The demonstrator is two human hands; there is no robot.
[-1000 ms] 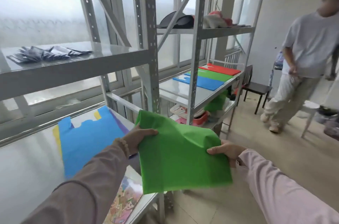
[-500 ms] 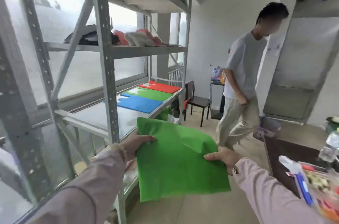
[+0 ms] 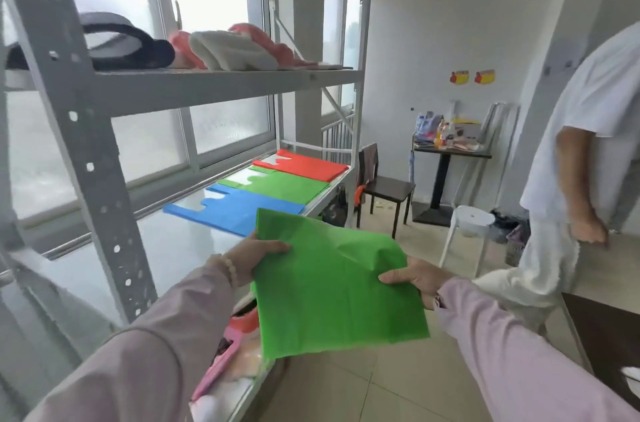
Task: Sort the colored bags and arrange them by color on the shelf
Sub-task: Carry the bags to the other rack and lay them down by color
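A flat green bag (image 3: 332, 286) hangs in front of me, level with the shelf's front edge. My left hand (image 3: 254, 257) pinches its left edge, thumb on top. My right hand (image 3: 415, 274) grips its right edge. On the grey metal shelf (image 3: 166, 248) ahead lie a blue bag (image 3: 239, 210), a green bag (image 3: 280, 184) and a red bag (image 3: 304, 165), side by side from near to far.
The shelf above holds dark, white and pink folded items (image 3: 221, 47). Pink and red things (image 3: 228, 345) sit on the lower shelf. A person in white (image 3: 568, 179) stands at the right. A dark chair (image 3: 384, 186), white stool (image 3: 471, 224) and small cluttered table (image 3: 450, 151) stand beyond.
My view has moved along the rack toward the sorted bags, which are now closer. Both hands keep the same hold on the green bag. The person at the right has come nearer.
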